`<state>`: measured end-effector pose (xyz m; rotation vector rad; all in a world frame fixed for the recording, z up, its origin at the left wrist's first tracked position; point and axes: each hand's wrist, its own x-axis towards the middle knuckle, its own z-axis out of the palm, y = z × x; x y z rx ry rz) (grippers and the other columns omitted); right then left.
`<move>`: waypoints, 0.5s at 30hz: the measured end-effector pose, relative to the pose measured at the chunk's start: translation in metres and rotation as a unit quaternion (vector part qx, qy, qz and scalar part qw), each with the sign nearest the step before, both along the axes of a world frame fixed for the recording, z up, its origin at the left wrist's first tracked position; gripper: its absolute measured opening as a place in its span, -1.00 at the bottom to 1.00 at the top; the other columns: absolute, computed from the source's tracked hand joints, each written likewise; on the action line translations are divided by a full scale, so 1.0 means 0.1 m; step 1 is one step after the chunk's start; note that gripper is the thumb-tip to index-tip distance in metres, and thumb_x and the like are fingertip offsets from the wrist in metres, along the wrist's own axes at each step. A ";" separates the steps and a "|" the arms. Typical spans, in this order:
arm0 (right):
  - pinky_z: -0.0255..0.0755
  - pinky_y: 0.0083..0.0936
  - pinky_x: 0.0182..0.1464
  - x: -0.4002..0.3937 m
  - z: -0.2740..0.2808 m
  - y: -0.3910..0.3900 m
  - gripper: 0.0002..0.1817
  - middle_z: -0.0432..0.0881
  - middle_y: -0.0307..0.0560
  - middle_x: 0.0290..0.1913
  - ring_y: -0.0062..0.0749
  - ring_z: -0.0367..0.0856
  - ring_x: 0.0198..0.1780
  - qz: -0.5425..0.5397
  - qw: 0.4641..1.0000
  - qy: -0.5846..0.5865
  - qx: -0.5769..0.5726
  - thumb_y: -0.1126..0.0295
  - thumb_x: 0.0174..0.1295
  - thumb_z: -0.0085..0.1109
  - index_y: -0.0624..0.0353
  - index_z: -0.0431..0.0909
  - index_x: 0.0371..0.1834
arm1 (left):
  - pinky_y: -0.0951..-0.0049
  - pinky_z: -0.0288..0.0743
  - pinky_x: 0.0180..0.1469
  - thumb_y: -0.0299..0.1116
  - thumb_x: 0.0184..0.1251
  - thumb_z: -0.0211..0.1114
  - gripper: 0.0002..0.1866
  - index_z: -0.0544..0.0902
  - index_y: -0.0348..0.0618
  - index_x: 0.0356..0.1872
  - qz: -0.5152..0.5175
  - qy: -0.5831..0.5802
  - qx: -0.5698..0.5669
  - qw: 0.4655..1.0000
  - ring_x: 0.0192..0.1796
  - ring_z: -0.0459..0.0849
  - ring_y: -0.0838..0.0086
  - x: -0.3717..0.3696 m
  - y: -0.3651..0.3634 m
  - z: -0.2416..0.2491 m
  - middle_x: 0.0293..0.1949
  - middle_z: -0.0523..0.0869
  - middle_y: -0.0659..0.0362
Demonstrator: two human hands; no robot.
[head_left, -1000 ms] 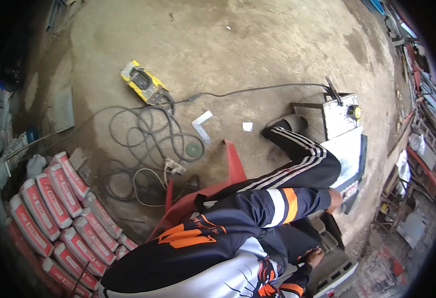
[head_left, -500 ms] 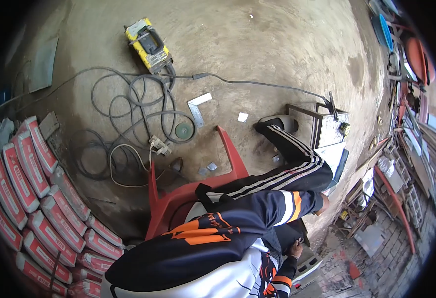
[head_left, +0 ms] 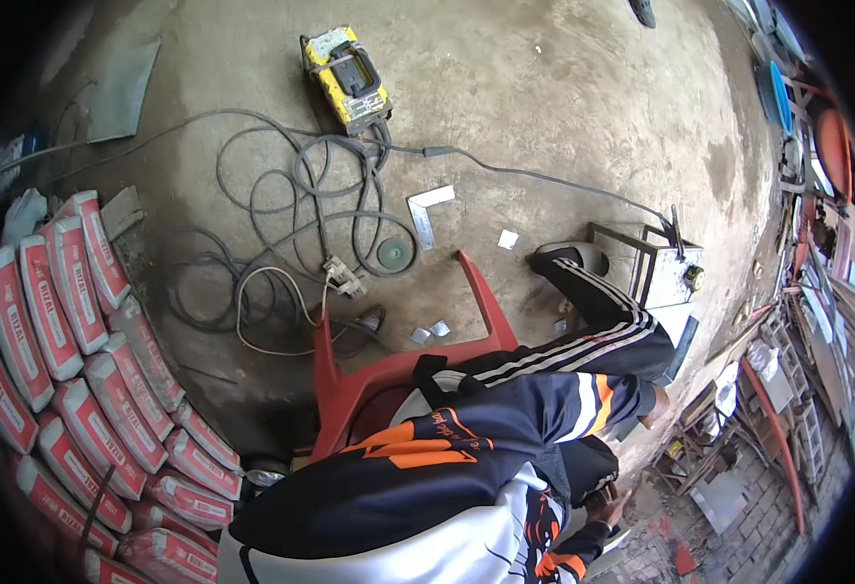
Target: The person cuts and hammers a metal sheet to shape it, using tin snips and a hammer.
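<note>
My left hand [head_left: 655,407] is beyond the striped cuff, near my bent knee in black trousers [head_left: 583,343]; its fingers are mostly hidden. Lower down, my right hand [head_left: 606,506] is beside my other knee [head_left: 588,465], its fingers stretched out and apart, with nothing clearly seen in it. A square metal frame [head_left: 646,268] stands ahead of my foot. On it are a welding electrode holder [head_left: 676,234] and a round yellow-and-black tape measure [head_left: 694,278]. A pale sheet [head_left: 663,329] lies between the frame and my left hand.
A red plastic chair [head_left: 413,368] is under me. Tangled cables [head_left: 301,185] run from a yellow welding machine [head_left: 349,78]. An L-shaped metal square [head_left: 421,219] and green disc [head_left: 395,254] lie on the floor. Cement bags [head_left: 67,292] are stacked left; scrap wood [head_left: 729,409] lies right.
The view has shifted, so the floor items appear farther right. My right hand has moved and its fingers now reach outward. A dark shoe-like shape has appeared at the top edge.
</note>
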<state>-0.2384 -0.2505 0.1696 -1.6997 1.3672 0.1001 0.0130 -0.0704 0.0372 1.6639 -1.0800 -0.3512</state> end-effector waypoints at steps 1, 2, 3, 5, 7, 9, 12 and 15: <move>0.47 -0.45 -0.35 -0.04 0.14 0.17 -0.31 0.67 -0.16 -0.28 -0.48 0.55 -0.38 -0.022 0.999 0.024 -0.033 -0.32 0.37 -0.17 0.03 0.53 0.18 | 0.10 0.58 0.08 0.06 0.12 0.34 -0.49 0.72 -0.23 -0.17 0.015 -0.020 -0.023 0.999 -0.01 0.70 0.02 -0.01 -0.13 -0.07 -0.08 0.73 -0.13; 0.45 -0.46 -0.35 -0.09 0.12 0.31 -0.34 0.67 -0.19 -0.28 -0.50 0.54 -0.38 -0.042 0.998 -0.008 -0.038 -0.30 0.39 -0.18 0.01 0.52 0.18 | 0.12 0.61 -0.02 0.00 0.12 0.34 -0.57 0.74 -0.22 -0.28 0.047 -0.039 -0.022 0.998 -0.09 0.73 0.05 -0.03 0.03 -0.05 -0.18 0.77 -0.08; 0.43 -0.46 -0.34 -0.20 0.07 0.35 -0.37 0.66 -0.21 -0.29 -0.52 0.54 -0.37 -0.067 0.996 -0.042 -0.045 -0.28 0.40 -0.19 -0.02 0.52 0.17 | 0.12 0.61 -0.02 0.00 0.12 0.34 -0.57 0.74 -0.22 -0.28 0.034 -0.044 -0.014 0.998 -0.09 0.73 0.05 -0.03 0.23 0.00 -0.18 0.77 -0.08; 0.54 -0.40 -0.10 -0.65 -0.12 -0.07 -0.36 0.67 -0.14 -0.13 -0.39 0.57 -0.30 -0.035 0.993 -0.084 0.073 -0.22 0.33 0.03 0.01 0.45 0.27 | 0.13 0.61 -0.12 -0.07 0.07 0.35 -0.63 0.75 -0.22 -0.37 -0.037 0.126 -0.004 0.991 -0.20 0.76 0.09 -0.01 0.55 0.10 -0.33 0.78 -0.04; 0.54 -0.40 -0.13 -1.05 -0.43 -0.19 -0.51 0.69 -0.18 -0.13 -0.38 0.58 -0.35 -0.008 0.988 -0.090 0.128 0.00 0.32 0.13 0.03 0.49 0.20 | 0.11 0.58 -0.15 -0.04 0.07 0.38 -0.62 0.74 -0.22 -0.36 -0.029 0.133 -0.016 0.991 -0.21 0.76 0.09 0.02 0.66 0.06 -0.37 0.76 -0.07; 0.54 -0.40 -0.28 -1.88 -1.32 -0.69 -0.66 0.68 -0.23 -0.19 -0.41 0.56 -0.41 0.105 0.992 -0.030 -0.067 0.22 0.31 0.14 0.04 0.53 0.11 | 0.06 0.57 -0.17 -0.03 0.18 0.31 -0.59 0.72 -0.26 -0.34 -0.031 0.137 -0.015 0.990 -0.23 0.74 0.01 0.07 0.92 0.11 -0.36 0.74 -0.14; 0.38 -0.50 -0.52 -1.69 -1.09 0.88 -0.77 0.36 -0.41 -0.54 -0.57 0.41 -0.52 -0.125 0.991 0.021 -0.050 0.16 0.43 0.07 0.03 0.62 -0.22 | 0.22 0.52 -0.22 -0.02 0.32 0.25 -0.53 0.60 -0.26 0.00 -0.045 0.212 0.051 0.975 -0.36 0.68 0.21 0.12 0.72 -0.34 -0.42 0.70 0.00; 0.49 -0.47 -0.24 -2.78 -1.93 1.18 -0.64 0.66 -0.21 -0.40 -0.47 0.61 -0.37 0.014 0.994 0.027 -0.107 0.15 0.41 0.09 0.28 0.63 -0.14 | 0.26 0.53 -0.13 -0.21 0.37 0.23 -0.65 0.60 -0.29 -0.01 -0.107 0.156 0.119 0.975 -0.17 0.68 0.31 0.23 0.92 0.06 -0.22 0.71 -0.01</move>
